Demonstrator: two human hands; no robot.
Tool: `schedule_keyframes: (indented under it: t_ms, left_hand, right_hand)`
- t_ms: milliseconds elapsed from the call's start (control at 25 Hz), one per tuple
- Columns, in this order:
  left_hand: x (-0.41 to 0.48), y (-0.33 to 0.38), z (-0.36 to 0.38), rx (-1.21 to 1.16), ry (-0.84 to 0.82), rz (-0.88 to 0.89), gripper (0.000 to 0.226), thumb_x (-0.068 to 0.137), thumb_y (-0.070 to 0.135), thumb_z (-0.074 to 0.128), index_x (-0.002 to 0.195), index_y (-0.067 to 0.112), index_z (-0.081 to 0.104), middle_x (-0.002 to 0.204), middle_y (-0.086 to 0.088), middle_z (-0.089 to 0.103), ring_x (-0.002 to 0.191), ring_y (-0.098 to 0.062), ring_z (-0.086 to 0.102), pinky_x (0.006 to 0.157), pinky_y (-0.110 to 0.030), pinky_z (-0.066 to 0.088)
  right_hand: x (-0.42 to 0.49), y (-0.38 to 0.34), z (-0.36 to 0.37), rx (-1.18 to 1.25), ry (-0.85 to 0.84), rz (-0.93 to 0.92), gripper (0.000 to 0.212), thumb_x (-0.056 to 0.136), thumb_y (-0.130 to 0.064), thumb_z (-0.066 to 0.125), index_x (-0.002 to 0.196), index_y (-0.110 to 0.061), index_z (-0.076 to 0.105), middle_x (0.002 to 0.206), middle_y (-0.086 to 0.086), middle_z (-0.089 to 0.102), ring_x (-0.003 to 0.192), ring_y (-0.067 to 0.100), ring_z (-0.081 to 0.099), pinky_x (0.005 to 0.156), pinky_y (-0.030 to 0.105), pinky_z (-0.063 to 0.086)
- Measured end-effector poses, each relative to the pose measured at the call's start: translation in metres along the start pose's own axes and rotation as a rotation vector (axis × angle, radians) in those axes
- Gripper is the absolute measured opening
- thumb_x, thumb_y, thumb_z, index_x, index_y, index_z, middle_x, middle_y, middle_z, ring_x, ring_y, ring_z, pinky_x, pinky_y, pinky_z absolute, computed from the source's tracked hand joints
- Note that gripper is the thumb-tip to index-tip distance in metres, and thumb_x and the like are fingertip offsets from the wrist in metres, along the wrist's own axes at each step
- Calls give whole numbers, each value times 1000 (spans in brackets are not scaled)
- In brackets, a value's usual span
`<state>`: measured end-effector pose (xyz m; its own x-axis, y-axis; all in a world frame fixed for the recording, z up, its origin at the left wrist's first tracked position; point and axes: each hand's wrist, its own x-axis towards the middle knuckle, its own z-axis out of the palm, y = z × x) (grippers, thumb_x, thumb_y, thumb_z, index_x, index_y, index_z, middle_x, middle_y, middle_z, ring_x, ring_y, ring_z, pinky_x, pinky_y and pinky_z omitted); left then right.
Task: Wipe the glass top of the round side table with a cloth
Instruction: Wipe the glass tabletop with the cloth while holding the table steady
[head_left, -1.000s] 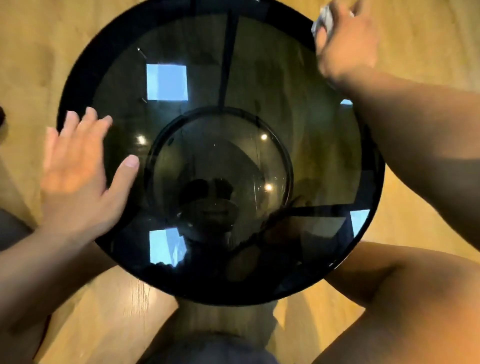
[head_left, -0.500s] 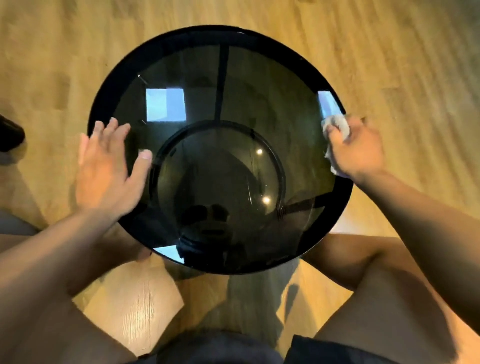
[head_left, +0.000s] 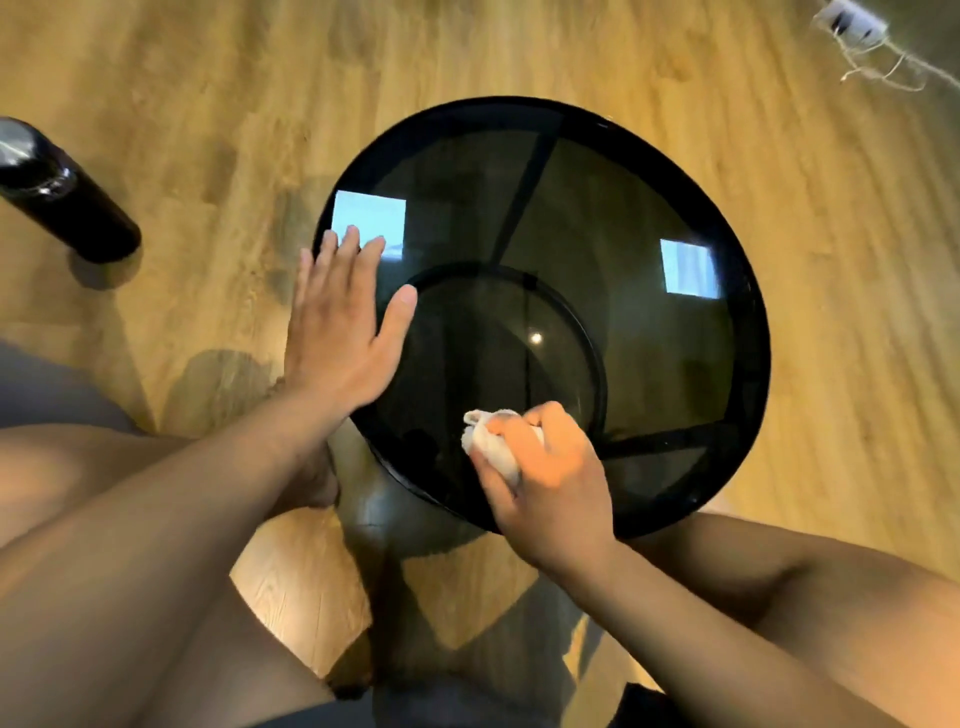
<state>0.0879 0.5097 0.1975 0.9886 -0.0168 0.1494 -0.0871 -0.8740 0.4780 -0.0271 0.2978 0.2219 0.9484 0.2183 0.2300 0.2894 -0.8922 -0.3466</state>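
The round side table (head_left: 727, 208) has a dark smoked-glass top in a black rim and fills the middle of the head view. My right hand (head_left: 550, 483) is closed around a bunched white cloth (head_left: 491, 441) and presses it on the glass near the table's near edge. My left hand (head_left: 343, 327) lies flat with fingers spread on the glass at the left rim. Through the glass I see a dark ring and frame bars below.
A black cylindrical bottle (head_left: 62, 197) stands on the wooden floor to the left of the table. A white plug block with cords (head_left: 857, 31) lies at the far right. My bare knees flank the table's near side.
My right hand has swept the cloth along the rim from the far right, past the right side, to the near edge. My left hand stays flat at the left rim. The view has shifted.
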Motion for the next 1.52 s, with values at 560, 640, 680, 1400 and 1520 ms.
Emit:
schedule_keyframes:
  t_ms: [560, 640, 680, 1400, 1520]
  left_hand:
    - [-2, -7, 6, -128, 24, 0, 63, 101, 50, 25, 153, 14, 30, 163, -12, 27, 153, -24, 14, 125, -44, 3]
    - [0, -8, 6, -146, 16, -8, 63, 101, 50, 27, 153, 14, 30, 163, -11, 27, 154, -23, 13, 125, -45, 3]
    - [0, -8, 6, -144, 13, -9, 63, 101, 50, 28, 153, 14, 30, 163, -11, 27, 154, -23, 13, 125, -45, 3]
    - [-4, 0, -3, -517, 41, -176, 80, 90, 60, 28, 157, 18, 17, 167, -5, 13, 153, -19, 3, 125, -42, 4]
    - [1, -4, -7, -770, 6, -275, 81, 85, 64, 30, 155, 25, 20, 166, -4, 17, 153, -21, 10, 124, -46, 10]
  right_hand:
    - [327, 39, 86, -112, 85, 187, 49, 92, -59, 36, 113, -21, 60, 107, 9, 66, 92, 27, 66, 69, 35, 52]
    - [344, 46, 88, -38, 31, 271, 53, 90, -64, 32, 98, -19, 60, 83, 8, 68, 61, 20, 68, 42, 24, 49]
    - [348, 45, 87, -34, 17, 270, 53, 91, -64, 32, 95, -18, 58, 79, 9, 67, 54, 19, 65, 37, 20, 44]
    - [-8, 11, -22, 50, -342, -247, 26, 85, -45, 65, 101, -24, 69, 93, -2, 57, 80, 16, 55, 63, 26, 41]
    - [49, -27, 16, 50, -261, -303, 28, 92, -44, 57, 101, -21, 69, 90, 2, 59, 80, 20, 56, 67, 35, 48]
